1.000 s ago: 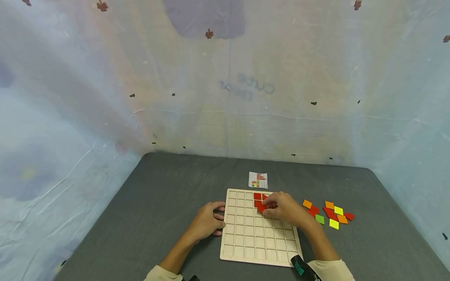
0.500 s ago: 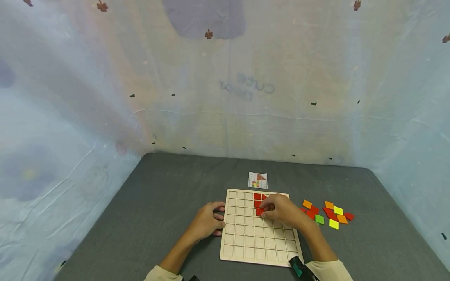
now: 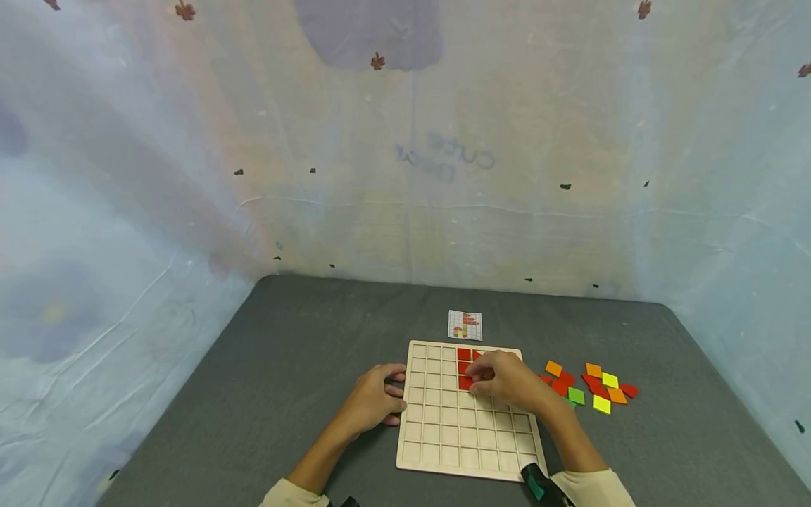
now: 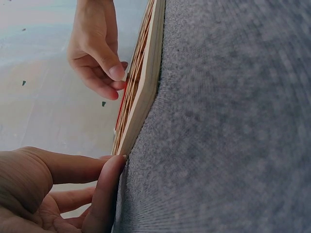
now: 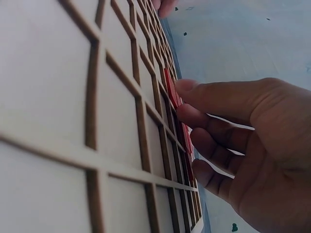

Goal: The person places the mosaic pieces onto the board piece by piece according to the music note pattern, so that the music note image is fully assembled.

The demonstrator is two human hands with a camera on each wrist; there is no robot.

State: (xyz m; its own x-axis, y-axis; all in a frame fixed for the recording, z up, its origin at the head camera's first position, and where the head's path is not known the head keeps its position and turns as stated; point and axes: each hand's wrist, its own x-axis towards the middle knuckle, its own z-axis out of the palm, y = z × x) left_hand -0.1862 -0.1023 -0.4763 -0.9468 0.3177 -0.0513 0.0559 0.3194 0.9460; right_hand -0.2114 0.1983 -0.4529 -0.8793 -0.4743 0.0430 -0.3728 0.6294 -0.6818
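Observation:
My left hand (image 3: 374,400) rests against the left edge of a pale wooden grid board (image 3: 437,422), its fingers and thumb spread along that edge. In the left wrist view, the thumb (image 4: 108,187) touches the board's side. Over the upper middle of the board, my right hand (image 3: 507,380) pinches a red tile (image 3: 465,383) between thumb and index finger, close over a grid cell. Behind it, red square tiles (image 3: 464,354) fill cells in the same column, and a red piece shows next to the top one. The right hand hides part of the board.
Several loose red, orange, yellow and green tiles (image 3: 601,404) lie on the grey table (image 3: 317,338) to the right of the board. A small printed pattern card (image 3: 465,325) lies beyond the board's far edge. A patterned curtain (image 3: 405,232) hangs behind the table.
The red tile under my right hand has gone from skewed across the cells to lined up below the other red squares. My right hand shifted slightly left; my left hand stays put.

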